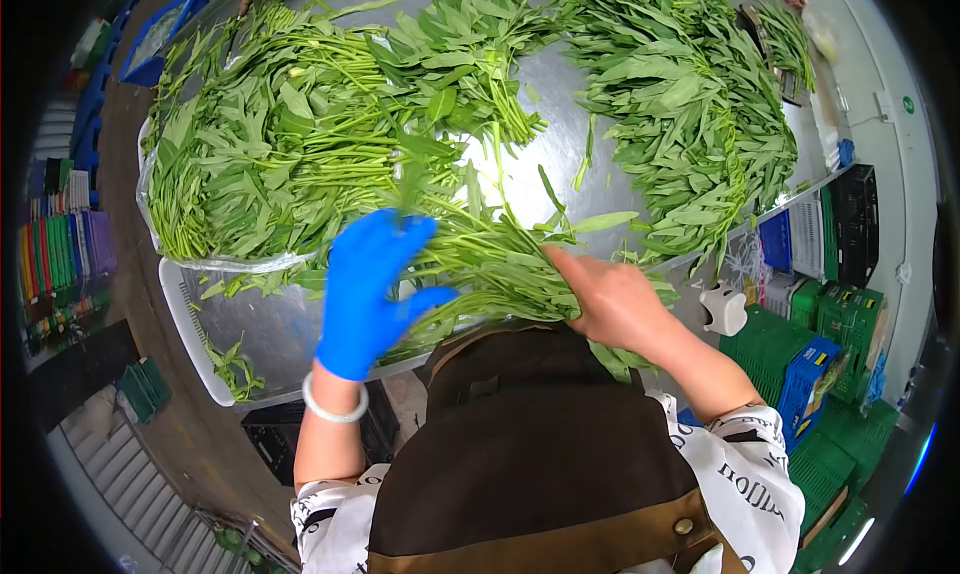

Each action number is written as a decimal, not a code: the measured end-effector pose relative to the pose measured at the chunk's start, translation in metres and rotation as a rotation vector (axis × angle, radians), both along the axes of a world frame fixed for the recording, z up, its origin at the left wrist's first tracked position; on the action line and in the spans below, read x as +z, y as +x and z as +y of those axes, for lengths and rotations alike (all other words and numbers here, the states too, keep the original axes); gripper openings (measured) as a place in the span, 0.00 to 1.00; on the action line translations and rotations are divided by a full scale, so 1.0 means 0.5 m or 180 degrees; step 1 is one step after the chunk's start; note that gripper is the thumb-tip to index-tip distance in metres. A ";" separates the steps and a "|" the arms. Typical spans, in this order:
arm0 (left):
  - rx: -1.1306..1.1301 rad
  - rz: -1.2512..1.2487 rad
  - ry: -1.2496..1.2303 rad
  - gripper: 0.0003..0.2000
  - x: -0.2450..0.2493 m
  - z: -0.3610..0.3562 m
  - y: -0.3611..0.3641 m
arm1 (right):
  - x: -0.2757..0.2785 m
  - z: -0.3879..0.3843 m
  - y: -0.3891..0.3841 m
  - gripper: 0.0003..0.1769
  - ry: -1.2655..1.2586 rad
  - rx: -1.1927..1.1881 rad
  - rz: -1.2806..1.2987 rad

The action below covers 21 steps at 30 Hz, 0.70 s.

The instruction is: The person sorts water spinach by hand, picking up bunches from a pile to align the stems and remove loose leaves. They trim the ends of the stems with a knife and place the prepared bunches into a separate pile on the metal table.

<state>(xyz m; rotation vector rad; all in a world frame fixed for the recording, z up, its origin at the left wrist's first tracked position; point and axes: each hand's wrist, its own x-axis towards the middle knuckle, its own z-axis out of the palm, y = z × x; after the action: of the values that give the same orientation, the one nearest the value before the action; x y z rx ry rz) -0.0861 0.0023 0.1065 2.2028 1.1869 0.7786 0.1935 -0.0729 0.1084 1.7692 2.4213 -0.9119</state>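
- The metal table point(560, 84) carries everything; loose leafy stalks cover most of it, with bare steel only down the middle and along the near edge.
- The largest heap of greens point(270, 144) fills the table's left side on a clear plastic sheet point(250, 264), probably so it can be slid or lifted as one.
- A second heap point(690, 124) runs along the right edge toward the far right corner, and a smaller heap point(470, 54) sits at the far middle. The heaps lie apart, which looks like sorting.
- Stacked green crates point(850, 324) stand on the floor beyond the right edge.
- A white tray point(190, 324) pokes out at the near left corner with a few sprigs in it.
- The bundle point(500, 264) lies across the near edge between both hands, its stalks roughly parallel.
- The right hand point(610, 299), bare, is clenched around one end of the bundle, pinning the stalks together.
- The left hand point(365, 284), in a blue glove, lies on the bundle's other end with fingers spread and thumb out, steadying it rather than gripping.
- A pale bracelet point(335, 409) circles the left wrist.
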 end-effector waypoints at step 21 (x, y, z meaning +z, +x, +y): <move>0.1430 0.0121 -0.0753 0.10 -0.141 -0.004 -0.165 | -0.025 -0.009 0.013 0.48 0.0587 0.0044 -0.0305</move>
<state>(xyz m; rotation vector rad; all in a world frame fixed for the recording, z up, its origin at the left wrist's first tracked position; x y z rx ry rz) -0.1685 0.0003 0.0359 1.7872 1.7294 0.7230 0.1998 -0.0775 0.0959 1.8026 2.5247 -0.6042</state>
